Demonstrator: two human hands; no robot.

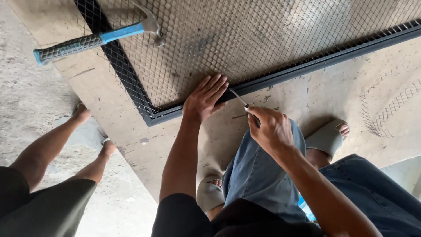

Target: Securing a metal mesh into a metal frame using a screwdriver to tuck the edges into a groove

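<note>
Mesh frame (280, 77) lies on the board's near edge; our left hand (205, 98) is spread flat on its rail, right hand (272, 129) pinches a thin tool (240, 101), prob. a screwdriver, aimed diagonally at that rail.

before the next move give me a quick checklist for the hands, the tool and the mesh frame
1. Left hand flat on the wire mesh at the dark metal frame: ok.
2. Right hand closed around the thin metal tool: ok.
3. Tool tip at the frame edge beside the left fingers: ok, but very close to them.
4. Whether the mesh is seated in the frame channel: cannot tell.
5. Hammer lying on the mesh, out of both hands: ok.
6. Another person's legs beside the board: apart from the frame, ok.
</note>
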